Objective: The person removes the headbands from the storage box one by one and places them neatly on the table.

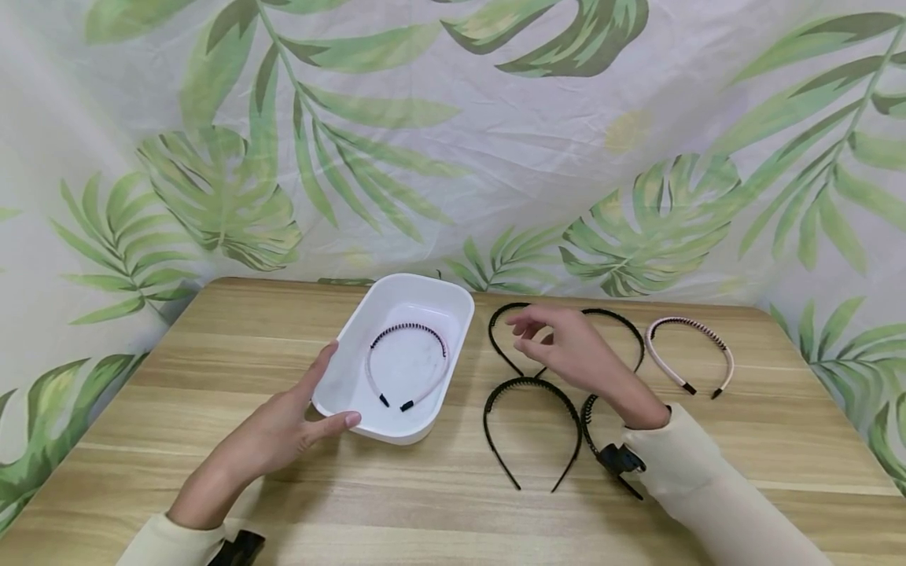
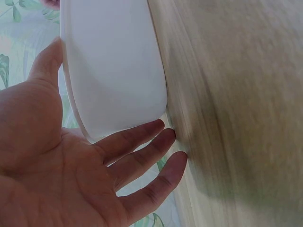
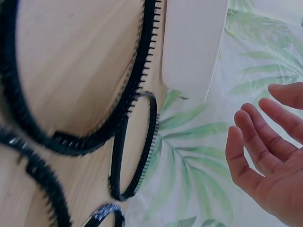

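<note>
My left hand (image 1: 276, 432) is at the near left corner of a white plastic bin (image 1: 399, 434), thumb at the rim. In the left wrist view its fingers lie fairly straight against the bin's outside. A pink headband (image 1: 409, 325) with dark teeth lies inside the bin. My right hand (image 1: 562, 346) hovers with loosely bent fingers, holding nothing, above black toothed headbands. These are a back left one (image 1: 491, 334), a back right one (image 1: 623, 317), a front left one (image 1: 531, 381) and a front right one (image 1: 588, 410), partly hidden by my wrist.
Another pink headband (image 1: 690, 321) lies at the right of the wooden table (image 1: 177, 377). A leaf-patterned cloth (image 1: 396, 173) hangs behind the table. Black straps with a device (image 1: 621, 458) sit on my right wrist.
</note>
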`<action>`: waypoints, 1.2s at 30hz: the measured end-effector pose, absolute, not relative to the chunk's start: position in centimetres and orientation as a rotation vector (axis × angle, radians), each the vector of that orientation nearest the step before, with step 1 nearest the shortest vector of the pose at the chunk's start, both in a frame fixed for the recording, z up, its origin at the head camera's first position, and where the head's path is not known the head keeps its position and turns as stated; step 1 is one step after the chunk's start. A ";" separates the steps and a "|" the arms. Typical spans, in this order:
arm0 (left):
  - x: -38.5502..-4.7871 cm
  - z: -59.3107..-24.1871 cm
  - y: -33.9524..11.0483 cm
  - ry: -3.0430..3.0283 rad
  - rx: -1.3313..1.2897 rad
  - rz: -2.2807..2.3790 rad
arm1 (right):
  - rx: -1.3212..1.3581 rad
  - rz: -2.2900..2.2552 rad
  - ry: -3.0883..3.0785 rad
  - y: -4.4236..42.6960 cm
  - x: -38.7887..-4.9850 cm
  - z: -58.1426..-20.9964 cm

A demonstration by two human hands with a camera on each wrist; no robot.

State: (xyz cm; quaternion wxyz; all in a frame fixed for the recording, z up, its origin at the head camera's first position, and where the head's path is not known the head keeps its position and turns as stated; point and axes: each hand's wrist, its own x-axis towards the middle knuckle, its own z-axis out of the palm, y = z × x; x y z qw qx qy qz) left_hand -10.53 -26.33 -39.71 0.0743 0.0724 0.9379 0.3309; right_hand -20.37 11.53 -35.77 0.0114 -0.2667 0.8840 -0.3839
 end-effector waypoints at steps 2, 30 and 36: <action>-10.5 -39.7 -26.3 2.818 0.213 0.985 | -0.860 -1.203 2.750 11.0 -20.5 -35.7; -10.4 -39.7 -26.3 2.815 0.212 0.998 | -0.959 -1.232 2.577 2.7 -23.5 -35.5; -10.4 -39.7 -26.3 2.812 0.222 0.996 | -0.953 -1.185 2.560 1.5 -24.6 -35.9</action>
